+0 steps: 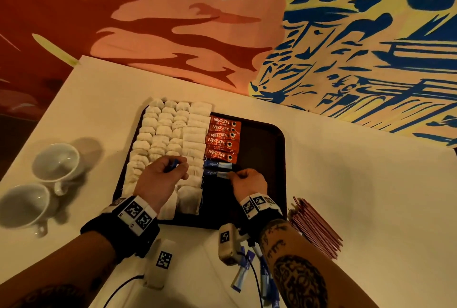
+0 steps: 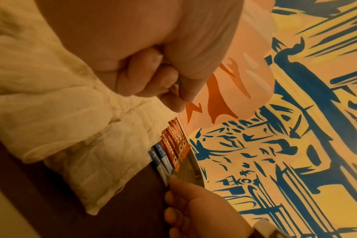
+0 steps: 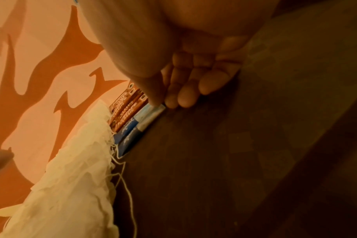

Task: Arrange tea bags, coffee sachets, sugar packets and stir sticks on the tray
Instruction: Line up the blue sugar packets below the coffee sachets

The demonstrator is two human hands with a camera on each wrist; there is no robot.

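While the left hand (image 1: 162,177) curls over the tea bags (image 1: 170,134) on the tray (image 1: 268,134), its fingers hide most of something blue, perhaps more sugar packets. The right hand (image 1: 248,180) pinches the end of the nearer sugar packet (image 1: 217,174), below the coffee sachets (image 1: 222,138). Two cups (image 1: 55,162) sit left; stir sticks (image 1: 315,226) lie right, partly behind the forearm.

White tea bags (image 1: 170,134), red coffee sachets (image 1: 223,138) and blue sugar packets (image 1: 217,165) fill a dark brown tray (image 1: 267,159) on a cream surface (image 1: 358,196), against an orange, yellow and blue mural (image 1: 296,35).
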